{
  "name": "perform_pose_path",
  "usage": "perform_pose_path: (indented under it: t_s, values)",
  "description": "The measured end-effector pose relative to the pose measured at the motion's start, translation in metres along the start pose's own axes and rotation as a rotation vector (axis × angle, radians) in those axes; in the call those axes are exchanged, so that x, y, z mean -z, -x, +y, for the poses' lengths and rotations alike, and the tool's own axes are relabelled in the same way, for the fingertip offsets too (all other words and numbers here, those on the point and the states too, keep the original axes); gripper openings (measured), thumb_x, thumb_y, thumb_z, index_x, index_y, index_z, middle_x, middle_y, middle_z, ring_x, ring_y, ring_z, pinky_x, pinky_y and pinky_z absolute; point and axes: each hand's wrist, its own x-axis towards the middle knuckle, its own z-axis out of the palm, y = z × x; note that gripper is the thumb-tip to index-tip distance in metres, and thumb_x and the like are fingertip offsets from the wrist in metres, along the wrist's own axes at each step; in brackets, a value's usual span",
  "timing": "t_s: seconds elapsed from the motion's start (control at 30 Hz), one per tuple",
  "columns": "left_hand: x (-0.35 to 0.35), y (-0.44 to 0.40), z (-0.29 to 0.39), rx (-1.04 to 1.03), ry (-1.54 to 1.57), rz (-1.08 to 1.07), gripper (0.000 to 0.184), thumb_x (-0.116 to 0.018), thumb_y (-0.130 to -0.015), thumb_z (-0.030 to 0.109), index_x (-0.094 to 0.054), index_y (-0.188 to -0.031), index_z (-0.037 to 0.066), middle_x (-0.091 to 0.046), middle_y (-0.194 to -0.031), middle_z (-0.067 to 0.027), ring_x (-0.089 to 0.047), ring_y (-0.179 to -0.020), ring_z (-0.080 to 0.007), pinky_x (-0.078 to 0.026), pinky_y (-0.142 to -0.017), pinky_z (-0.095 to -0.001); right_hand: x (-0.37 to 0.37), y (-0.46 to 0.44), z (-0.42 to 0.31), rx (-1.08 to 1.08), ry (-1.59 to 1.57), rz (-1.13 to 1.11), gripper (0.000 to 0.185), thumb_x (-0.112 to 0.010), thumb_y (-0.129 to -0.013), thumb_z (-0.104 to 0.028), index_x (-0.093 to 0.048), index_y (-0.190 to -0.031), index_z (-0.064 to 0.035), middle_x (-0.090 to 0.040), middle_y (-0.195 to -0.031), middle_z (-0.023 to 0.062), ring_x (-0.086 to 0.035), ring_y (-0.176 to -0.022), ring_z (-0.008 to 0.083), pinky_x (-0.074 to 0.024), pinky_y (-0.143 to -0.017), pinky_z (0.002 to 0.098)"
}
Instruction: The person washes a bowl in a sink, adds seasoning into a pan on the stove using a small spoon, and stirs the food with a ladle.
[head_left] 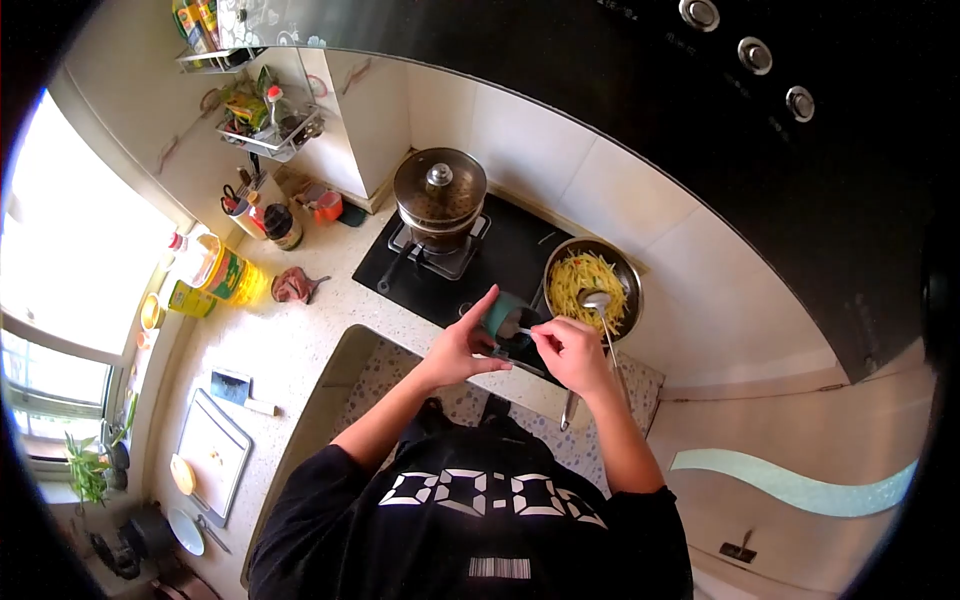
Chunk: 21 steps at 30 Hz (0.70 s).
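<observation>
My left hand (458,348) holds a dark green jar (506,310) tilted over the front edge of the stove, its thumb and fingers around the side. Between the fingertips of my right hand (574,356) is a thin pale spoon handle (524,331), reaching into the jar's mouth. White contents show inside, though the spoon's bowl is hard to make out. Just beyond my right hand, a frying pan (637,282) holds yellow shredded food (580,272). A metal ladle (596,299) rests in that pan.
A lidded pot (440,190) stands on the left burner of the black stove (515,237). Left on the counter are an oil bottle (235,275), a dark jar (283,228), a cleaver (232,387) and a cutting board (215,450). The range hood (620,90) overhangs the stove.
</observation>
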Motion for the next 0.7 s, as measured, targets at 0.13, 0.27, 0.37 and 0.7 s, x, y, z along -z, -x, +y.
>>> perform_pose_path:
  t_s: [0.13, 0.27, 0.37, 0.7]
  values:
    - [-0.003, -0.002, -0.011, 0.031, -0.028, 0.001, 0.117, -0.089, -0.072, 0.007, -0.014, -0.161, 0.022, -0.064, -0.086, -0.0043, -0.056, -0.078, -0.0088, -0.051, -0.076, -0.0260, -0.017, 0.016, 0.021, -0.161, -0.225, -0.012, 0.005, -0.071, -0.088, -0.002, -0.069, -0.090, 0.0022, -0.067, -0.073, 0.0056, -0.059, -0.058, 0.0084, -0.0447, -0.051, 0.0243]
    - [-0.007, -0.002, -0.011, 0.073, -0.075, 0.001, 0.118, -0.090, -0.071, 0.011, -0.015, -0.161, 0.024, -0.065, -0.084, -0.0067, -0.058, -0.076, -0.0093, -0.052, -0.075, -0.0267, -0.032, 0.032, 0.044, -0.488, -0.633, 0.016, 0.006, -0.069, -0.091, -0.004, -0.068, -0.092, 0.0021, -0.068, -0.075, 0.0051, -0.056, -0.057, 0.0069, -0.0425, -0.052, 0.0212]
    - [-0.013, -0.003, -0.011, 0.087, -0.108, -0.005, 0.118, -0.090, -0.071, 0.013, -0.015, -0.161, 0.025, -0.066, -0.084, -0.0083, -0.061, -0.077, -0.0108, -0.053, -0.074, -0.0277, -0.033, 0.038, 0.041, -0.625, -0.805, 0.060, 0.008, -0.070, -0.091, -0.006, -0.069, -0.093, 0.0017, -0.068, -0.076, 0.0057, -0.056, -0.057, 0.0067, -0.0425, -0.052, 0.0213]
    - [-0.029, -0.010, -0.002, 0.043, -0.245, -0.040, 0.114, -0.089, -0.070, 0.011, -0.019, -0.160, 0.019, -0.064, -0.107, -0.0142, -0.066, -0.081, -0.0177, -0.057, -0.073, -0.0319, -0.033, 0.051, 0.049, -0.579, -0.671, 0.157, 0.011, -0.071, -0.091, -0.009, -0.071, -0.095, 0.0020, -0.070, -0.077, 0.0057, -0.059, -0.061, 0.0065, -0.0451, -0.054, 0.0220]
